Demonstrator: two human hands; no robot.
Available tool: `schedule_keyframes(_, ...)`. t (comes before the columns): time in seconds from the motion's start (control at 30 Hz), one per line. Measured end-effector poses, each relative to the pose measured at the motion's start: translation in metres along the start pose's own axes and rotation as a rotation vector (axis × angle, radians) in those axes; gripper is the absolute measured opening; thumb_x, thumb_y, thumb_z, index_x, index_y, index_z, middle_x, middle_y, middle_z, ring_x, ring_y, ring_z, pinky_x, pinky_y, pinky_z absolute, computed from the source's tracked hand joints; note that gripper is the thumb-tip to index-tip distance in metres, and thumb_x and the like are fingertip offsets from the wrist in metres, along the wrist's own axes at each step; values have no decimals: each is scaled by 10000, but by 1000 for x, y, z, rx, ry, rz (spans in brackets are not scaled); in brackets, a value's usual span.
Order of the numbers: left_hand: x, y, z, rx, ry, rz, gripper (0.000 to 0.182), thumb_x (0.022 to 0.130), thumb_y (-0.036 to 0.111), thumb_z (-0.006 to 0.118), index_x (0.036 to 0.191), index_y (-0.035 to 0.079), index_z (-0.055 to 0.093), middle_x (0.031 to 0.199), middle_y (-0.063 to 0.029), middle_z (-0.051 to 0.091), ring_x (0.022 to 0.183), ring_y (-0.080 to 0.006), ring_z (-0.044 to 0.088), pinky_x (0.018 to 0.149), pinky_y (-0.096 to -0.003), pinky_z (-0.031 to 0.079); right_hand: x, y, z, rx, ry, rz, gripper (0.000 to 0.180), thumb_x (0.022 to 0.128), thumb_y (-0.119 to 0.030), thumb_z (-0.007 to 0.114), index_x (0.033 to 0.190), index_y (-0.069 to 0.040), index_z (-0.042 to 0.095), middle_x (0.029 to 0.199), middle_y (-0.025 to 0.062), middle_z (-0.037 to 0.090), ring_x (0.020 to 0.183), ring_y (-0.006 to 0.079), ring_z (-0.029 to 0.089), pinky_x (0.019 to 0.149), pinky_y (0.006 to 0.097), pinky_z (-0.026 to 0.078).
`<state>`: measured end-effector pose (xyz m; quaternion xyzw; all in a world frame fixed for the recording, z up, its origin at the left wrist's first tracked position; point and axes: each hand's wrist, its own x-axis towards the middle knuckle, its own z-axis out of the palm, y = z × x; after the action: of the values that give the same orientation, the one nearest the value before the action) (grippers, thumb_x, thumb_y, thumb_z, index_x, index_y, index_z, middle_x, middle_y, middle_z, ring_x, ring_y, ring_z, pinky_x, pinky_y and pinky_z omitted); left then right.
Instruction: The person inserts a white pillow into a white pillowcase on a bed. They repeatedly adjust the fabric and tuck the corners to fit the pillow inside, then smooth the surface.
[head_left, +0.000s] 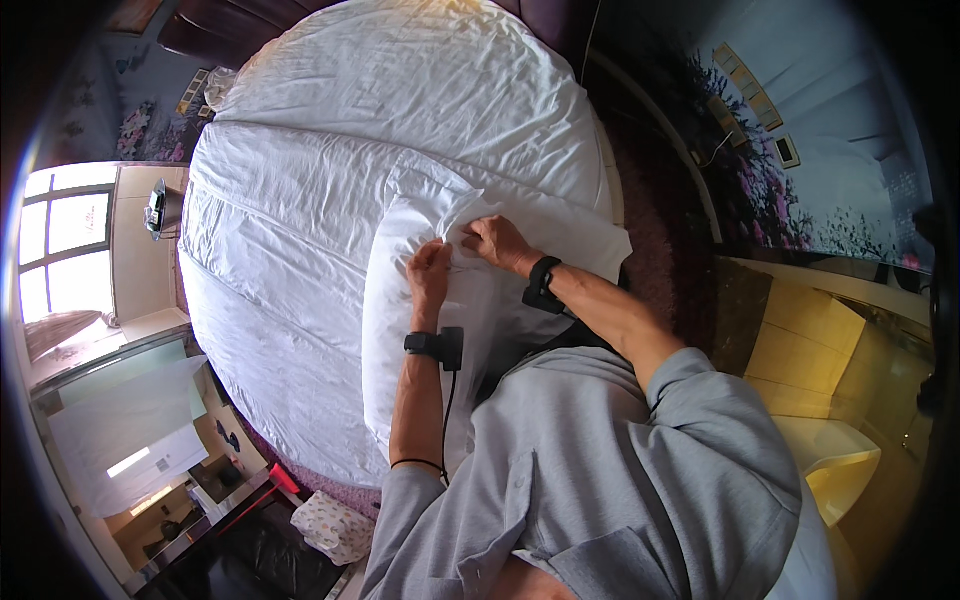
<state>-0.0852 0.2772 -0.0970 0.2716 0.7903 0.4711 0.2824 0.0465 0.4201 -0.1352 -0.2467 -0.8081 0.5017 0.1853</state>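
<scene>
A white pillow in a white pillowcase (394, 315) lies near the edge of a round bed, close to my body. My left hand (429, 271) has its fingers curled on the gathered cloth at the pillow's far end. Just right of it, my right hand (491, 241) pinches a fold of the same white cloth. The case's loose end (431, 180) spreads past both hands over the bedding. Another flat white item, perhaps a second pillow (577, 229), lies to the right, partly under my right forearm. Both wrists wear black straps with small devices.
White sheets (300, 247) with long folds cover the round bed. A purple carpet (652, 225) runs around it. At the lower left are a red broom (283, 478) and a patterned cloth bundle (332, 527). A yellow-lit room with a white basin (840, 457) lies to the right.
</scene>
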Motion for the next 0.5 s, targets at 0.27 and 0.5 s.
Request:
schedule_keyframes(0.27,-11,12,6,486,132,306,104,905,90,731,861,13,678,890,-143,691,835,-354,666,752,-439,520,6,-8,7,-53,115,117,271,898,-277,729,923,-8,757,897,214,737,869,436,697,786,484,547)
schedule_keyframes(0.5,-27,31,0,449,211,499,91,899,29,702,885,16,613,1069,-166,705,943,-396,679,817,-454,539,4,-11,-8,102,88,247,289,904,-294,694,961,-30,796,868,223,744,832,409,725,776,465,559)
